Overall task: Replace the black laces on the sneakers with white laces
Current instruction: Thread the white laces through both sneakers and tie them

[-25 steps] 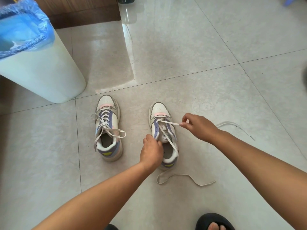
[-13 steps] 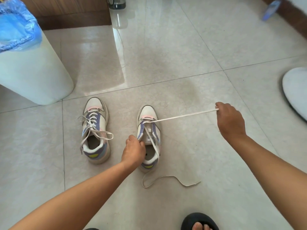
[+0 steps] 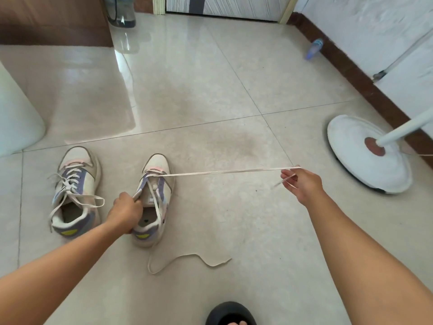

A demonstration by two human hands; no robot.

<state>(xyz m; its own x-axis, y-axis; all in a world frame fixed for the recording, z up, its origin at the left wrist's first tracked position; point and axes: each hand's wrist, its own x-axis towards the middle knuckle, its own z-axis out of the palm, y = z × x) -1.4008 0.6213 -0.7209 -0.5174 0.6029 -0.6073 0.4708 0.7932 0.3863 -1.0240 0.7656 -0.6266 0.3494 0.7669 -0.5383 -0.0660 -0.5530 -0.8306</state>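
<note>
The white lace (image 3: 225, 171) looked light, limp and flat, best pinched near its tip. It ran taut from the right sneaker (image 3: 153, 202) on the floor (image 3: 210, 90) to the right hand (image 3: 302, 184), whose grip pinched it; the left hand (image 3: 125, 211) gripped the sneaker's collar
</note>
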